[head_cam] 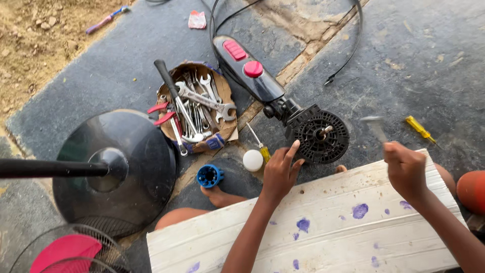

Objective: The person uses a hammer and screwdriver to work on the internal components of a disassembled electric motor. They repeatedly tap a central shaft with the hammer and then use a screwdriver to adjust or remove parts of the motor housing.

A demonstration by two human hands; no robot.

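Note:
My left hand (281, 171) rests its fingers on the rim of a black fan motor housing (317, 135), which lies on the dark ground with its shaft pointing up. The housing joins a black control body with a red knob (252, 69) and a pink button panel. My right hand (406, 169) is raised to the right of the motor and is shut on a hammer (376, 127), whose blurred metal head stands above my fist. A white wooden plank (323, 227) with purple spots lies across my lap below both hands.
A cardboard tray of spanners and pliers (194, 106) sits left of the motor. A round black fan base with pole (117, 162) lies at left. Nearby are a blue cap (209, 175), a white cap (252, 160), two yellow screwdrivers (419, 128), a power cord and a fan guard (65, 250).

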